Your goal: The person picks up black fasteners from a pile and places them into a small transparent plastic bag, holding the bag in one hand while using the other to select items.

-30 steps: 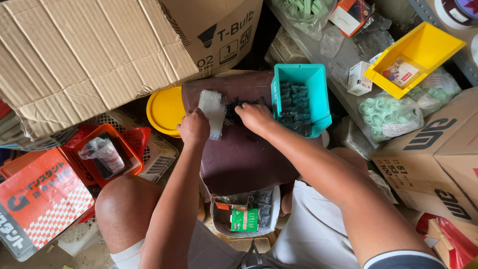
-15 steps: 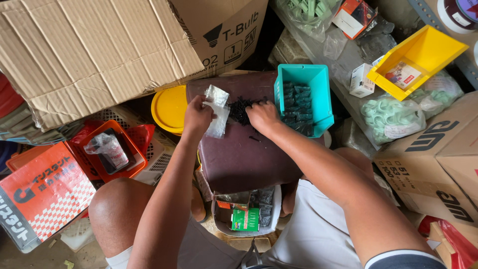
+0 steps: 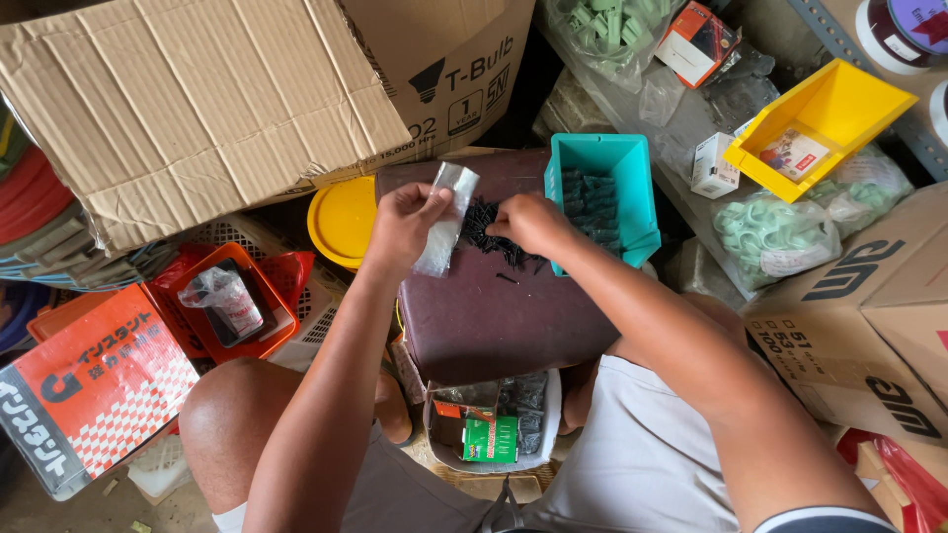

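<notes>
Small clear plastic bag (image 3: 444, 219) first: my left hand (image 3: 403, 225) pinches it near its top between thumb and fingers, closed on the film, and it hangs just above the far-left part of the dark maroon stool top (image 3: 494, 306) that carries the work. My right hand (image 3: 533, 223) is curled, fingertips down, on a heap of small black screws (image 3: 491, 232) lying on the stool's far edge; I cannot tell whether it has picked any up or only rests on them.

By my reading, the packing is midway. The bag looks slack and mostly empty, though some dark bits may sit low in it. Much of the heap is still loose on the stool, with a stray piece (image 3: 506, 279) nearer the middle. The teal bin (image 3: 604, 197) at the far-right corner already holds what look like filled dark packets, so I judge some are done and more remain.

Outward, a yellow lid (image 3: 342, 221) sits off the stool's left edge, an orange basket (image 3: 229, 296) with a wrapped bottle beyond it, and a yellow bin (image 3: 828, 116) well off to the right.

The bag's mouth is hidden by my fingers, so open or sealed is unclear. My right palm covers part of the heap. The teal bin's contents are too dark to count, and the tub (image 3: 494, 424) below the stool's near edge is partly hidden by it.
</notes>
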